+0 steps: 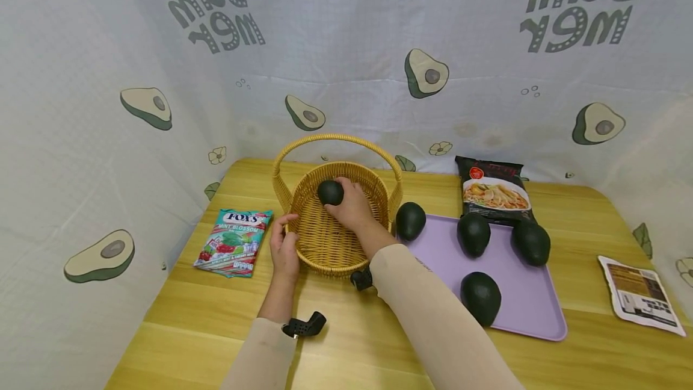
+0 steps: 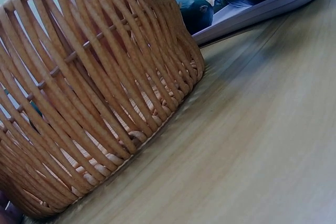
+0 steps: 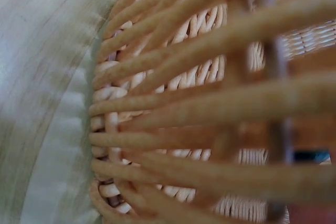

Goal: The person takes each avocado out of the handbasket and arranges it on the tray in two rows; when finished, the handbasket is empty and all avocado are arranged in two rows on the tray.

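The right hand (image 1: 353, 203) has its fingers curled over a dark green avocado (image 1: 330, 192), holding it low inside the wicker basket (image 1: 330, 245), toward the far wall under the arched handle. The left hand (image 1: 284, 247) grips the near-left rim of that basket, thumb inside and fingers around the outside (from the left wrist view only the woven wall (image 2: 94, 93) and the worktop (image 2: 252, 150) show, so the head view settles this).

This looks like the placing step: the avocado is in the basket but not yet let go. The next move seems to call for lowering it to the woven floor and opening the fingers gently so it does not roll, while the left hand steadies the basket.

Just right of the right wrist, one avocado (image 1: 410, 221) sits at the near-left corner of a lilac tray (image 1: 533, 312); three more lie further right on it (image 1: 473, 234) (image 1: 531, 243) (image 1: 480, 298).

Left of the left hand lies a candy bag (image 1: 234, 242) reading "FOX'S" and "MINT BLOSSOM". Beyond the tray is a black noodle packet (image 1: 495, 189) (its writing too small to read), and far right a printed sachet (image 1: 640, 295), likewise unreadable. The backdrop cloth (image 1: 216, 8) shows "SUMMER" mirrored.
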`<state>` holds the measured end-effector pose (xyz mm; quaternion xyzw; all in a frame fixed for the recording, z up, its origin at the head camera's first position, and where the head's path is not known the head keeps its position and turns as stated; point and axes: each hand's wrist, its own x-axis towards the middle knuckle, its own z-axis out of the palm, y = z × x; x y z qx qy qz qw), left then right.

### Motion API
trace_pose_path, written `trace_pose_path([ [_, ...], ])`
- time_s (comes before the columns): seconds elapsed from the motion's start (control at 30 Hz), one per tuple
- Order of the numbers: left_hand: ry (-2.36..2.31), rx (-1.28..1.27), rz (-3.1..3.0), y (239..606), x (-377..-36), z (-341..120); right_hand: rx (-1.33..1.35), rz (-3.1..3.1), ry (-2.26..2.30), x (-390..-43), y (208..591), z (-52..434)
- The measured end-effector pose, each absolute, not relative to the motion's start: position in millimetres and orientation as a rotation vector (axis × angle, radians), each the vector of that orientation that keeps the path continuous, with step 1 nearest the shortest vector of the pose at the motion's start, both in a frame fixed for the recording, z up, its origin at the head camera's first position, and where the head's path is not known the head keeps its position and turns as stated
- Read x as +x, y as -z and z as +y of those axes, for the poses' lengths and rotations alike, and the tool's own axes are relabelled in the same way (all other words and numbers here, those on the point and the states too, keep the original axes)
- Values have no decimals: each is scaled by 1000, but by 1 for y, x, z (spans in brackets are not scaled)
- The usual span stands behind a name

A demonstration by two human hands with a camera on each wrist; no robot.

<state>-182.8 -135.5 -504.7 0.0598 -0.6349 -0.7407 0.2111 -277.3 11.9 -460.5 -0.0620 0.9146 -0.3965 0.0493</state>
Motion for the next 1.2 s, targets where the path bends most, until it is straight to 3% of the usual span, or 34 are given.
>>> trace_pose_path([
  [0.87, 2060, 153, -1776, 503, -182, -136, -297, 2814, 1465, -273, 453, 13],
  [1.2, 2039, 153, -1790, 504, -183, -137, -420, 2842, 1493, -262, 426, 12],
])
